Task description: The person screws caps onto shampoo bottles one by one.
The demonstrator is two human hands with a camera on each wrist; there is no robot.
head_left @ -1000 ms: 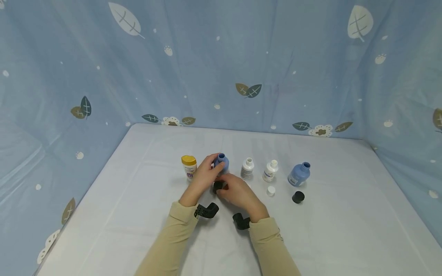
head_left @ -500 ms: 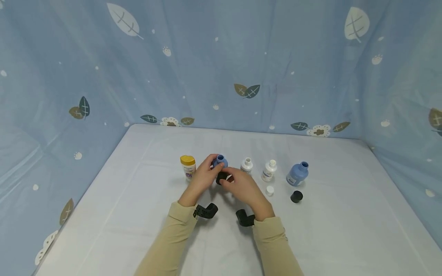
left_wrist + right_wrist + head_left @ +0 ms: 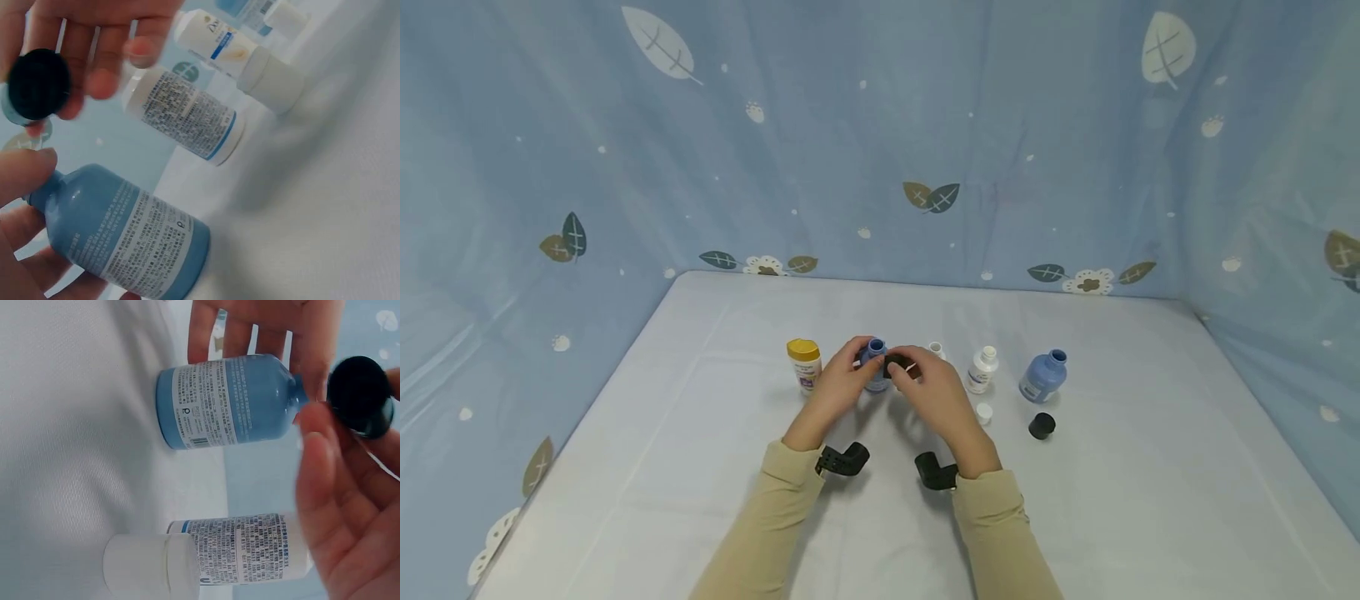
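My left hand (image 3: 837, 385) grips a blue bottle (image 3: 134, 231) around its neck and shoulder. The bottle stands upright on the table, with its mouth uncovered in the head view. Beside that mouth, my right hand (image 3: 938, 402) pinches a black cap (image 3: 360, 394) between thumb and fingers. The cap is held in the air, tilted, with its dark hollow side showing in the right wrist view. Just right of the blue bottle stands a white bottle (image 3: 187, 115) with a printed label, mostly behind my right hand in the head view.
Further right are another uncapped white bottle (image 3: 982, 371) and a second uncapped blue bottle (image 3: 1042, 377). A white cap (image 3: 984, 414) and a second black cap (image 3: 1042, 426) lie before them. A yellow-topped bottle (image 3: 805, 365) stands left of my left hand.
My right hand has raised the black cap from low in front of the blue bottle to beside its mouth. My left hand keeps its grip on the bottle.
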